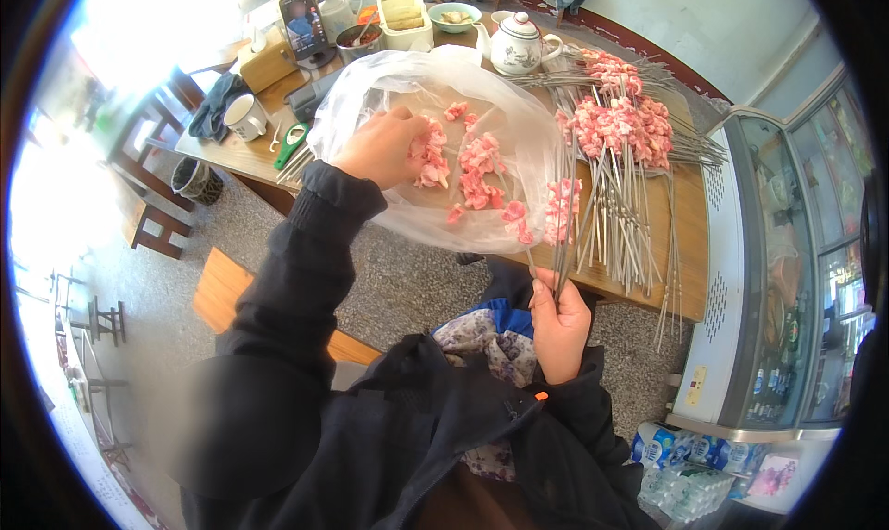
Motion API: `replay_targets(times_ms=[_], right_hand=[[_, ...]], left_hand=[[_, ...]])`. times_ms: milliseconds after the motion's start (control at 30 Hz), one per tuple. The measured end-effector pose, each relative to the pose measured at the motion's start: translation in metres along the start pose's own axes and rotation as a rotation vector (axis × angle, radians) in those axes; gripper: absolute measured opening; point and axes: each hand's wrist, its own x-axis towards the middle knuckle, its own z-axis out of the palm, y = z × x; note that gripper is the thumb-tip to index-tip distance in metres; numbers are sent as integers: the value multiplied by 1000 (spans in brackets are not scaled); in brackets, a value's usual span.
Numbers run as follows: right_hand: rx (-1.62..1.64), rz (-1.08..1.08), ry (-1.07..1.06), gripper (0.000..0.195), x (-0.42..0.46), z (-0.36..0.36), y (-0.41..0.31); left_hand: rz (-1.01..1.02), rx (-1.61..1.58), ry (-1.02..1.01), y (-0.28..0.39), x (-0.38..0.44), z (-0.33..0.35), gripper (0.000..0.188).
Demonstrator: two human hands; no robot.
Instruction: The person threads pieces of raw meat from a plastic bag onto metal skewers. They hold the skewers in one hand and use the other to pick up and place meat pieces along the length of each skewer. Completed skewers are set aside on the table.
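Note:
My left hand [386, 147] reaches into a clear plastic bag [517, 99] spread open on the wooden table [684, 252]. Its curled fingers touch a heap of raw meat pieces [432, 160]; the fingertips are partly hidden. More raw meat chunks [479, 158] lie in the middle of the bag. At the table's front edge, my right hand [561, 325] grips several thin metal skewers [564, 269]. One skewer, slanting over the bag's rim, carries a few meat pieces [517, 221] near its tip. Just right of it, a longer row of threaded meat [560, 210] shows among the skewers.
Loaded meat skewers [615, 131] are piled at the right, handles spreading toward the front edge. Behind the bag stand a white teapot [515, 47], a bowl [455, 17] and a phone [303, 26]. A mug [245, 117] is at left. A glass-door refrigerator [719, 287] borders the table's right end.

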Motion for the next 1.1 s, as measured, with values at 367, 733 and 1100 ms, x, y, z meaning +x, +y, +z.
replay_targets(times_ms=[367, 733, 1100], right_hand=[[-1, 8, -23, 23, -2, 1, -2], [8, 10, -35, 22, -5, -2, -5], [19, 8, -33, 22, -7, -2, -7]], left_hand=[[217, 49, -186, -21, 13, -2, 46], [394, 252, -139, -22, 18, -7, 37], [431, 327, 58, -26, 23, 25, 23]])
